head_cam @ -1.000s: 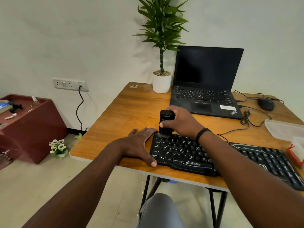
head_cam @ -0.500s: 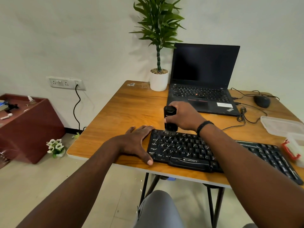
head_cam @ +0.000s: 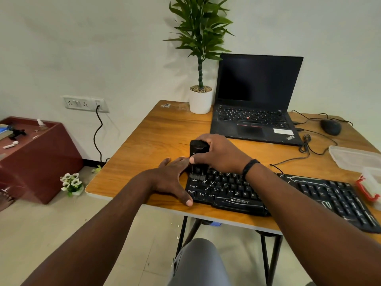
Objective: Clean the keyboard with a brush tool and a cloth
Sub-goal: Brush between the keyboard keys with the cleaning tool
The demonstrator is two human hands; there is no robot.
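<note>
A black keyboard [head_cam: 309, 195] with white marks on its keys lies along the front edge of the wooden table [head_cam: 156, 137]. My right hand [head_cam: 220, 155] is shut on a black brush tool [head_cam: 196, 153], held upright with its bristles down on the keyboard's far left keys. My left hand [head_cam: 173, 178] lies flat and open on the table against the keyboard's left end, thumb at the front corner. No cloth is visible.
An open black laptop [head_cam: 255, 112] stands behind the keyboard, with a potted plant [head_cam: 201, 100] at its left. A mouse [head_cam: 331, 126] and cables lie at the back right. A clear plastic box [head_cam: 354, 157] sits at the right edge.
The brush tool has shifted slightly left along the top-left keys after a small move to the right. My left hand stays pressed at the keyboard's left end.
</note>
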